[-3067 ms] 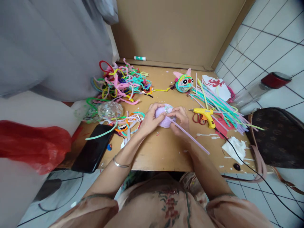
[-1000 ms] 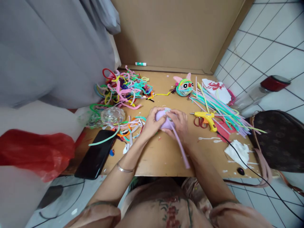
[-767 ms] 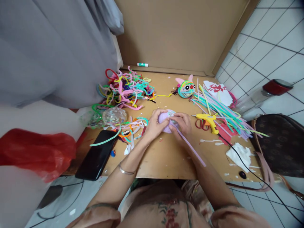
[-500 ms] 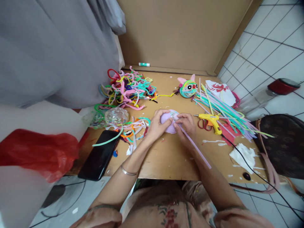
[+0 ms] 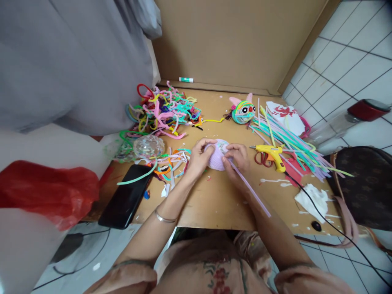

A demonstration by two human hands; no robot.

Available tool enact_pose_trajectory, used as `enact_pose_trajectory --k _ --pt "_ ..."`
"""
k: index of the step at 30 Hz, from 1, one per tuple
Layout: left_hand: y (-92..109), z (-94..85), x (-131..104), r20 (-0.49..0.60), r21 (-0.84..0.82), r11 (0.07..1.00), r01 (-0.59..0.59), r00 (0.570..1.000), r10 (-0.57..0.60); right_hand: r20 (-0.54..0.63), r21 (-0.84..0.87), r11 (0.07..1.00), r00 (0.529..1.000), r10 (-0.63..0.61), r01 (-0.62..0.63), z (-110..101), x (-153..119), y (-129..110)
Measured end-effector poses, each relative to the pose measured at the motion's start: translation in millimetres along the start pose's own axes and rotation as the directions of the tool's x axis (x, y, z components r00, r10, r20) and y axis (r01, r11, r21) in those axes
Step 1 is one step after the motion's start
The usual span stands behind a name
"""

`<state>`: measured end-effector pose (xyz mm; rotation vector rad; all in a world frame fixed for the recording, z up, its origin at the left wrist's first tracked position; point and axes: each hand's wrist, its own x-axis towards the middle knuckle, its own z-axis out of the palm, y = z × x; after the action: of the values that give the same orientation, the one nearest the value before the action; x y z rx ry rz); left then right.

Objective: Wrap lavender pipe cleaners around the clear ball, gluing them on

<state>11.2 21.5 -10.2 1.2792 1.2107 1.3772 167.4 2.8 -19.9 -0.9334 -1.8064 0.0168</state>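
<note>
Between my hands, above the table's middle, is a ball wrapped in lilac pipe cleaner (image 5: 217, 159); a paler patch shows on its far side. My left hand (image 5: 201, 156) grips the ball's left side, fingers behind and thumb on the near face. At the right side, my right hand (image 5: 237, 159) pinches a lilac pipe cleaner (image 5: 251, 188) against the ball. Its loose end slants down toward my right forearm. A finished-looking ball with pink ears and googly eyes (image 5: 243, 111) stands farther back.
A tangled heap of pipe cleaners (image 5: 167, 110) lies back left, with a clear ball (image 5: 149, 146) and a black phone (image 5: 125, 198) nearer. On the right are a yellow glue gun (image 5: 272, 153), red-handled scissors (image 5: 262, 159), straight pipe cleaners (image 5: 294, 143), tissue (image 5: 312, 200) and a brown bag (image 5: 361, 183).
My left thumb has shifted back left along the ball, leaving more of the lilac face showing. The right hand keeps its pinch, and the view has moved slightly.
</note>
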Motion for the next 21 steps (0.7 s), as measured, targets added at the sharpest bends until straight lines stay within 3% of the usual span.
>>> enact_pose_trajectory --k 6,11,21 --pt "-0.1 2.7 -1.5 -0.019 -0.01 1.0 -0.01 1.0 0.01 0.056 0.017 0.998 0.997 0.059 -0.06 -2.5 0.1 -1.5" --pt "0.0 3.6 -2.4 -0.042 -0.068 0.998 0.006 0.999 -0.009 0.002 0.055 0.998 1.0 0.026 -0.026 1.7 -0.7 1.6" --pt "10.9 4.6 1.1 -0.056 -0.225 0.956 0.19 0.977 -0.208 -0.04 0.088 0.996 0.999 -0.006 0.009 6.5 -0.4 4.7"
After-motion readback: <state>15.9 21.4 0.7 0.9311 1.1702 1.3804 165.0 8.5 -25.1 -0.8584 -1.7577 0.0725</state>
